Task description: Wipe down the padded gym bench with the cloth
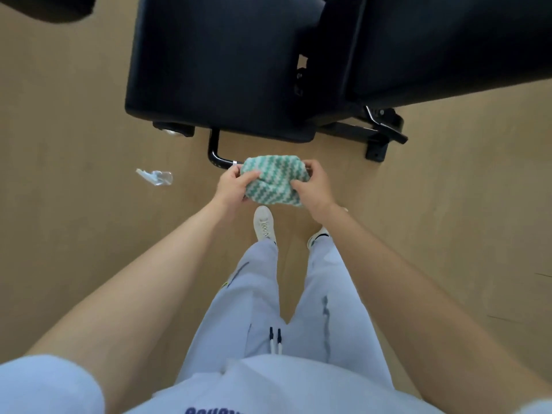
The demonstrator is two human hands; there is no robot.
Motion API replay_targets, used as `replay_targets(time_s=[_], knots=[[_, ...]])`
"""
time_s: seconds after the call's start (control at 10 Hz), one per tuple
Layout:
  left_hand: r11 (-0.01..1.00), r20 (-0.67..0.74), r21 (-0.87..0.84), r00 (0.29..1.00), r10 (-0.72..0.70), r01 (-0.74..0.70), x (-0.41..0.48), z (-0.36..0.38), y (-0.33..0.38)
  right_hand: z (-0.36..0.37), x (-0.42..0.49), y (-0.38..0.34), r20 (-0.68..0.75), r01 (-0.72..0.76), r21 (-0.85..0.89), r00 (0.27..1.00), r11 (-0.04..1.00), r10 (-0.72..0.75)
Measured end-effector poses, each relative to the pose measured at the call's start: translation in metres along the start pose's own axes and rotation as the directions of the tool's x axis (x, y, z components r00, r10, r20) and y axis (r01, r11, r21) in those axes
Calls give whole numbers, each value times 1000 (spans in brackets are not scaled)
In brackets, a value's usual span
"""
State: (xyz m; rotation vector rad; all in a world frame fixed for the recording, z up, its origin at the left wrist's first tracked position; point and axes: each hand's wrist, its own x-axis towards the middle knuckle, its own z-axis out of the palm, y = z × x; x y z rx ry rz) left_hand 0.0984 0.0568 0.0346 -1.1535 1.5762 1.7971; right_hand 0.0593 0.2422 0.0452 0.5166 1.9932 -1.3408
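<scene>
The green-and-white zigzag cloth (273, 182) was held bunched between both hands, in the air above the tan floor (74, 204) and just short of the near end of the black padded gym bench (221, 70), which it was not touching. The left hand (231, 186) was closed on the cloth's left edge, thumb laid over the top, while the right hand (313, 186) was curled around its right side, fingers pinched into the fabric. A crumpled clear wrapper (156, 176) was seen on the floor, well to the left.
</scene>
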Motion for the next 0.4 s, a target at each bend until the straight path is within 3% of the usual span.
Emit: replay_targets(time_s=[0.1, 0.2, 0.3, 0.4], knots=[[964, -143, 227, 974, 174, -139, 16, -14, 2, 20, 16, 5, 15, -10, -13, 1000, 1000, 10], [894, -175, 422, 954, 243, -150, 37, -28, -1, 38, 32, 18, 69, -74, -50, 995, 996, 77], [805, -221, 589, 944, 245, -71, 44, -36, 0, 44, 35, 22, 109, -187, -56, 975, 981, 192], [738, -253, 674, 939, 233, -2, 42, -43, -7, 42, 35, 28, 99, -186, -148, 974, 971, 201]])
